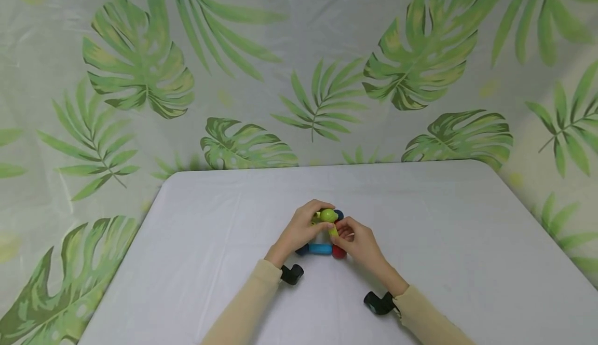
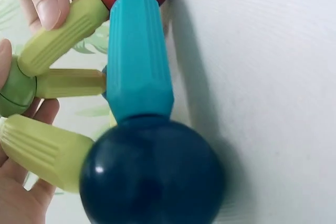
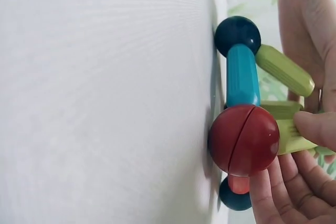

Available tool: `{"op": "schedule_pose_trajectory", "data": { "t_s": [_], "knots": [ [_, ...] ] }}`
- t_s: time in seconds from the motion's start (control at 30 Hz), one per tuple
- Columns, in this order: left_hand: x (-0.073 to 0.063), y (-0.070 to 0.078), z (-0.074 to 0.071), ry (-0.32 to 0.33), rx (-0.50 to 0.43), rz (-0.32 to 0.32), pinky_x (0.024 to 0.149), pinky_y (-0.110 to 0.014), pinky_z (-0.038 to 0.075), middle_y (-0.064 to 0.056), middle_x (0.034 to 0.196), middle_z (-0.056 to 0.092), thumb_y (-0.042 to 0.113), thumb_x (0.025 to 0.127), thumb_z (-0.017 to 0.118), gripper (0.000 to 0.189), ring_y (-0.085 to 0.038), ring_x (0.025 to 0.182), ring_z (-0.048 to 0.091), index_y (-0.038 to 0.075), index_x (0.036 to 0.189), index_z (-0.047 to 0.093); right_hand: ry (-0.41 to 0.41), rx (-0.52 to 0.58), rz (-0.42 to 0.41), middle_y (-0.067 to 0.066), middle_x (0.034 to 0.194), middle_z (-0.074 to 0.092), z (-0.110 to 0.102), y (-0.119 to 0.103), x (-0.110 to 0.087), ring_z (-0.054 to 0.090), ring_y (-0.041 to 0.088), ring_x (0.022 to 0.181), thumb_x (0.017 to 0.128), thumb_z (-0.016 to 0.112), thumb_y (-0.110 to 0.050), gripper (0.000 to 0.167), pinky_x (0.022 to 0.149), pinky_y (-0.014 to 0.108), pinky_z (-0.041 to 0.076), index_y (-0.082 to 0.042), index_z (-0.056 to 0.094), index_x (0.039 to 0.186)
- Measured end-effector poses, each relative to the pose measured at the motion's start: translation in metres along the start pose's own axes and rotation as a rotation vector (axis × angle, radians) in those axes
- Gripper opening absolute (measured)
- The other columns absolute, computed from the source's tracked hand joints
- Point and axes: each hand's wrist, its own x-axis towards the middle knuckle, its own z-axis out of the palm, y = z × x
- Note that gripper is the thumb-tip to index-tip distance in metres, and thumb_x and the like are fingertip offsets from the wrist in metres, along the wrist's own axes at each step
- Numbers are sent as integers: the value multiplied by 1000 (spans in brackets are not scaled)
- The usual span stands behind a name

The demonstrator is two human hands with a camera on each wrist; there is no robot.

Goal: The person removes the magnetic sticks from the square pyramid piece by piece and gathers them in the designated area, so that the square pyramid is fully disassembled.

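Observation:
A ball-and-rod magnetic building toy stands on the table between the two hands. Its base shows a light blue rod (image 2: 139,56) joining a dark blue ball (image 2: 152,174) to a red ball (image 3: 244,140). Yellow-green rods slope up from these balls. My left hand (image 1: 301,226) holds the green ball (image 1: 329,215) at the top, fingers behind it and thumb in front. Between right thumb and fingers, my right hand (image 1: 358,240) pinches a yellow-green rod (image 2: 63,32) that meets the red ball. Another yellow-green rod (image 3: 286,71) leans from the dark blue ball toward the left hand.
A short red rod (image 3: 239,184) links the red ball to another blue ball (image 3: 234,195) farther back. White cloth covers the table (image 1: 201,267), and a leaf-print sheet (image 1: 317,33) hangs behind it. Each wrist carries a black camera (image 1: 379,302).

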Motion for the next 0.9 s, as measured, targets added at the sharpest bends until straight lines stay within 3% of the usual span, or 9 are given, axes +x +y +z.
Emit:
{"op": "schedule_pose_trajectory", "data": {
  "t_s": [0.17, 0.33, 0.43, 0.6, 0.7, 0.9],
  "knots": [
    [-1, -3, -4, 22, -10, -14, 85, -29, 48, -7, 119, 60, 22, 89, 67, 41, -17, 104, 57, 5, 125, 57, -45, 0, -53, 5, 89, 62, 0, -4, -6, 61, 20, 79, 82, 74, -2, 21, 73, 31, 54, 0, 60, 97],
    [0, -5, -4, 20, -3, 7, 86, -29, 48, -5, 117, 60, 22, 87, 70, 42, -16, 103, 56, 4, 123, 59, -70, 93, 13, 17, 98, 63, -17, -26, -7, 61, 29, 90, 88, 63, 4, 16, 81, 32, 52, 7, 59, 104],
    [-1, -5, -4, 37, -3, 14, 87, -31, 47, -3, 115, 59, 22, 86, 72, 41, -16, 102, 55, 6, 122, 61, -24, 128, 33, 21, 107, 62, -21, -14, 3, 58, 34, 100, 90, 59, 4, 19, 88, 37, 49, 8, 58, 109],
    [-2, -5, -4, 40, -20, -11, 87, -32, 48, -2, 114, 60, 24, 86, 72, 39, -15, 101, 55, 8, 121, 62, -35, 82, -48, 18, 119, 59, -19, 15, 23, 51, 37, 116, 90, 63, 0, 28, 99, 52, 39, 3, 58, 117],
    [-3, -4, -3, 28, -28, -19, 88, -32, 47, -2, 115, 61, 25, 87, 70, 38, -15, 102, 55, 9, 120, 62, -87, 68, -78, 17, 119, 60, -17, 17, 29, 51, 36, 116, 90, 65, -4, 27, 100, 54, 37, 2, 59, 116],
    [-3, -2, -2, 15, -28, -13, 89, -32, 46, -3, 116, 62, 27, 90, 68, 37, -15, 102, 55, 8, 120, 61, -113, 60, -50, 15, 114, 63, -15, 20, 30, 55, 34, 112, 88, 67, -5, 24, 100, 51, 38, 1, 62, 112]
  ]
}}
